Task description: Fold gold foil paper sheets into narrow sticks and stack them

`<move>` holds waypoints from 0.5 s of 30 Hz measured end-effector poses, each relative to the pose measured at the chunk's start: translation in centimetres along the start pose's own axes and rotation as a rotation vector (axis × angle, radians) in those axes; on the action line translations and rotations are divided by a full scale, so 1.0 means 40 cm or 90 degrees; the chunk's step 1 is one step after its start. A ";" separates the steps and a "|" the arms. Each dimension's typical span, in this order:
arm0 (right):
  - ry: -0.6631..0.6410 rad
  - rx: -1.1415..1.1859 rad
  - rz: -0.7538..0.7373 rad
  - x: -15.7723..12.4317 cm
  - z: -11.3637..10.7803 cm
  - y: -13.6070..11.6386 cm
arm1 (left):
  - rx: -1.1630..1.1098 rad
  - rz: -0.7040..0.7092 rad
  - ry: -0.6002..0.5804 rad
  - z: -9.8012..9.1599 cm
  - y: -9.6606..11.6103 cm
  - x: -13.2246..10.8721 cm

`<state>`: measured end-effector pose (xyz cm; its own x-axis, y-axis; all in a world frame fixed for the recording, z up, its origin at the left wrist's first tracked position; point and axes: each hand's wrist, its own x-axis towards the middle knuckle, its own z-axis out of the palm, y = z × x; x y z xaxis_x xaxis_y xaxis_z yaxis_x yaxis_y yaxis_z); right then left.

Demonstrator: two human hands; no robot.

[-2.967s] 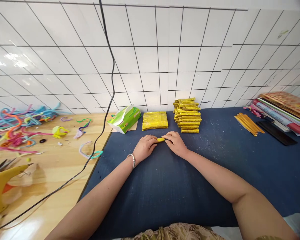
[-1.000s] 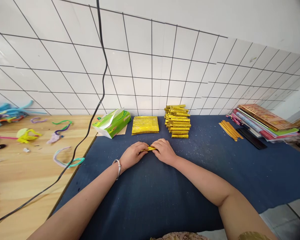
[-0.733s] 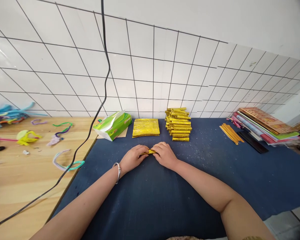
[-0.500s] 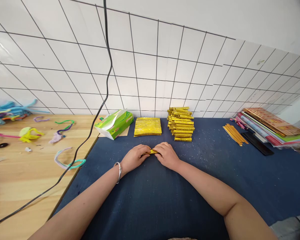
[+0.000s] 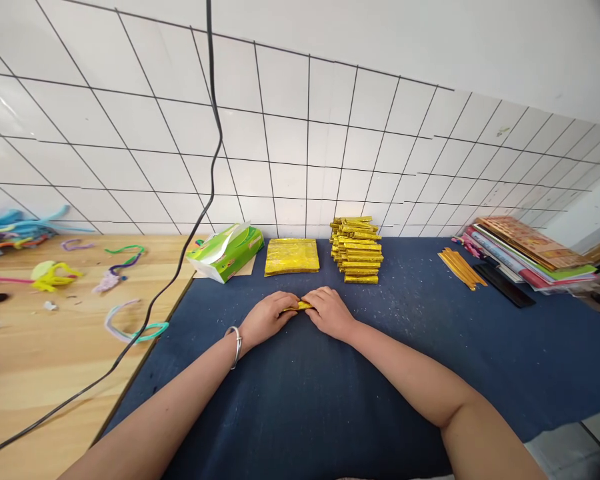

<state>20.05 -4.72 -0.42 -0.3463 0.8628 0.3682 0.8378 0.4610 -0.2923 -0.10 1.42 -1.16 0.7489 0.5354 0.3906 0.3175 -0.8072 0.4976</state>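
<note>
My left hand (image 5: pixel 269 317) and my right hand (image 5: pixel 330 311) meet on the dark blue cloth (image 5: pixel 330 393), fingers curled over a small folded gold foil paper (image 5: pixel 298 306). Only a narrow strip of the paper shows between them. Just behind lie a flat stack of gold foil sheets (image 5: pixel 291 257) and a tall pile of folded gold strips (image 5: pixel 357 249). A silver bangle sits on my left wrist.
A green tissue pack (image 5: pixel 226 252) lies left of the sheets. Thin gold sticks (image 5: pixel 458 267), a black strip (image 5: pixel 504 285) and stacked books (image 5: pixel 533 253) are at the right. Pipe cleaners (image 5: pixel 133 324) litter the wooden table (image 5: pixel 45 373); a black cable (image 5: pixel 180 260) hangs across. A tiled wall stands behind.
Both hands stay pressed on the gold paper and have hardly shifted. The camera view has swung right and tilted since the oldest frame, then steadied.
</note>
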 end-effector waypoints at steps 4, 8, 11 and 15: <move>-0.004 -0.012 -0.004 -0.001 -0.003 -0.005 | -0.026 0.005 -0.004 0.004 0.000 -0.003; -0.006 -0.025 -0.016 -0.003 -0.003 0.003 | -0.079 -0.003 0.017 0.002 0.007 -0.006; 0.004 -0.042 -0.011 -0.002 -0.010 0.027 | -0.103 -0.055 0.079 -0.007 0.006 -0.007; 0.061 -0.033 0.032 0.014 -0.059 0.081 | -0.096 -0.126 0.132 -0.015 -0.011 -0.008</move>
<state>23.56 -3.25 0.90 -0.2635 0.8597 0.4376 0.8748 0.4042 -0.2671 -0.82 1.74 -1.05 0.5411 0.7304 0.4169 0.3444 -0.6447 0.6824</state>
